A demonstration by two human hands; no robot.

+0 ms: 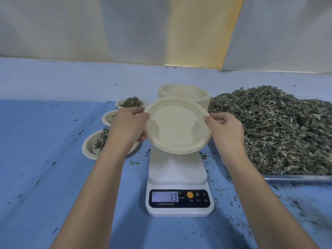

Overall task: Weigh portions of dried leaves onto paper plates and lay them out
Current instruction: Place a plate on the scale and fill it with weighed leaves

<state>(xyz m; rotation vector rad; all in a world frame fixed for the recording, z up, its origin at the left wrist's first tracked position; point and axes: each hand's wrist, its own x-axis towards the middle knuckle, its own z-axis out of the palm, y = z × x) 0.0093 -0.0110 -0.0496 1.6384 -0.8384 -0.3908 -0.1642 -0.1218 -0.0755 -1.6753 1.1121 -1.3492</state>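
While left hand (125,127), right hand (227,129) grip one plate (177,126) — three filled plates (86,150), one scale (177,174)

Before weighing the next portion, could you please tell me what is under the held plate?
The empty plate, held by the left hand and right hand, hangs over the white scale. Its near platform looks bare; the far end is covered.

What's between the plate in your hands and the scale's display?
Head view: only the scale's white platform, bare, below the empty paper plate; display reads minus 13.
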